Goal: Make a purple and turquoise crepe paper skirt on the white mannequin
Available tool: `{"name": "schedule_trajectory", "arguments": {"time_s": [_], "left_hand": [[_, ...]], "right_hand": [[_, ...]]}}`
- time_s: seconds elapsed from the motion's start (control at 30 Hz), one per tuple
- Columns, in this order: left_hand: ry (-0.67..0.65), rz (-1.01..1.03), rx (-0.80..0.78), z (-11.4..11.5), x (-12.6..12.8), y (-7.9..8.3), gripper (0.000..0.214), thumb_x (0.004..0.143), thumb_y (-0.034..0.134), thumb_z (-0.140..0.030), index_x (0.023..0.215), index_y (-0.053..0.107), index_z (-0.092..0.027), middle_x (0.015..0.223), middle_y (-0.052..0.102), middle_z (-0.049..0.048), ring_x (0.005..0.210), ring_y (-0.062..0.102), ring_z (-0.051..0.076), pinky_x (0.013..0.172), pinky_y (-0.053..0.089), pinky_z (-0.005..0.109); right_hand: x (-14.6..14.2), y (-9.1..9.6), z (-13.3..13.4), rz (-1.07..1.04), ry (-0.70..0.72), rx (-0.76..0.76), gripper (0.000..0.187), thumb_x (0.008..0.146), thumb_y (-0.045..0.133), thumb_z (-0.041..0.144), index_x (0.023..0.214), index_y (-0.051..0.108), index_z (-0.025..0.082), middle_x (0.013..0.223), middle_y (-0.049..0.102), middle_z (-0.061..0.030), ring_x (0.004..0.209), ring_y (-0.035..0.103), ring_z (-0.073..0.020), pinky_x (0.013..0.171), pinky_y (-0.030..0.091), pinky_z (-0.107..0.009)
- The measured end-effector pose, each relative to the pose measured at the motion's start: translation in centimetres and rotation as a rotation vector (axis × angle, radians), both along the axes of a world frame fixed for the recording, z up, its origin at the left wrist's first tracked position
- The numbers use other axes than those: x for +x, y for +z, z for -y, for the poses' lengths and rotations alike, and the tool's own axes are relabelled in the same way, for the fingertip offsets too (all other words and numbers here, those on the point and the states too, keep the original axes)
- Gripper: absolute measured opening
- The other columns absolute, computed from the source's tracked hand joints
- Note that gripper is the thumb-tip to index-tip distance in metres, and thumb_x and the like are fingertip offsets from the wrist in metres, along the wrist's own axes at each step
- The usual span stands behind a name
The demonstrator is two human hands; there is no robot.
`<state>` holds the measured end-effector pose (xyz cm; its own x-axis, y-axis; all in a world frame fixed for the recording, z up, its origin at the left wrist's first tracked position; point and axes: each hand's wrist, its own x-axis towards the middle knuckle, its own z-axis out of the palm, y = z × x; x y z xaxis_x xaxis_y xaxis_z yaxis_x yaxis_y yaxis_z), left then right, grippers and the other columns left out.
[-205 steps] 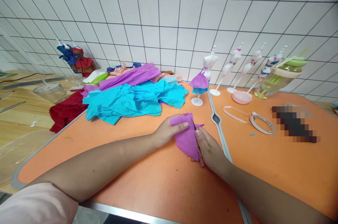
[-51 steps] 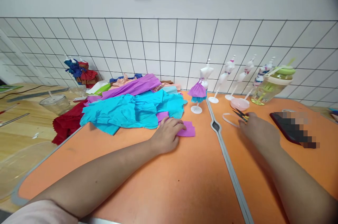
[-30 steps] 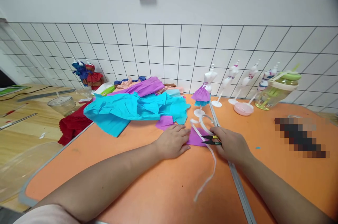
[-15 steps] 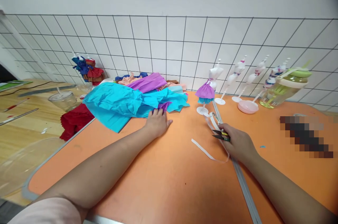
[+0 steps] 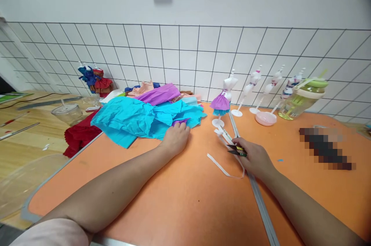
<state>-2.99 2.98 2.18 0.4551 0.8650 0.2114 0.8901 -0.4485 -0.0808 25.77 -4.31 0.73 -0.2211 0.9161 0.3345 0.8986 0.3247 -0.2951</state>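
Observation:
My left hand [image 5: 176, 138] is at the front edge of the crumpled turquoise crepe paper [image 5: 124, 116], its fingers curled on a small purple piece of crepe paper [image 5: 180, 122]. In my right hand [image 5: 255, 156] is a pair of small scissors [image 5: 237, 150] with dark blades pointing left. A roll of white tape [image 5: 227, 136] sits against the fingers of that hand; whether they grip it too I cannot tell. Its loose strip [image 5: 218, 165] curls over the orange table [image 5: 174, 203]. Just beyond stands a small white dress form [image 5: 230, 84] wearing a purple and blue skirt [image 5: 220, 103].
More dress forms [image 5: 252, 79] line the tiled wall at right, beside a pink dish [image 5: 266, 118] and a leaning green-lidded bottle [image 5: 303, 99]. Red crepe paper [image 5: 79, 132], a clear cup [image 5: 67, 113] and dressed forms [image 5: 101, 81] are on the left. A grey strip [image 5: 262, 203] crosses the table.
My left hand has drawn slightly back toward me and its fingers have curled in on the purple paper. My right hand still holds the scissors. The view has tilted up a little.

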Motion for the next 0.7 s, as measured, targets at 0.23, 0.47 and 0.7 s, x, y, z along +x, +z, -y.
{"name": "schedule_trajectory", "arguments": {"time_s": [0.23,0.47,0.7], "left_hand": [[-0.544,0.808,-0.639,3.6,2.2,-0.4,0.038,0.092,0.047,-0.045,0.095,0.068,-0.013,0.091,0.065,0.0083,0.083,0.060,0.016,0.073,0.045,0.026],[-0.390,1.078,-0.411,4.1,1.8,-0.5,0.037,0.086,0.058,-0.043,0.063,0.053,-0.014,0.060,0.045,-0.0016,0.055,0.039,0.009,0.054,0.032,0.023],[-0.562,1.002,-0.095,3.5,0.8,0.2,0.037,0.096,0.040,-0.041,0.122,0.054,-0.019,0.121,0.055,0.0125,0.115,0.047,0.024,0.099,0.036,0.040]], "right_hand": [[-1.8,-0.2,0.7,-0.050,0.151,0.016,0.024,0.079,0.050,0.017,0.100,0.061,0.024,0.088,0.074,0.0000,0.074,0.068,-0.0178,0.063,0.044,-0.025],[-3.1,-0.4,1.5,0.029,0.198,0.193,0.023,0.083,0.053,0.021,0.103,0.065,0.022,0.085,0.075,-0.0023,0.073,0.069,-0.0180,0.059,0.040,-0.025],[-2.8,0.6,1.5,0.082,0.253,0.244,0.039,0.080,0.046,0.006,0.109,0.062,0.025,0.078,0.072,0.0010,0.067,0.066,-0.0147,0.055,0.037,-0.024]]}}
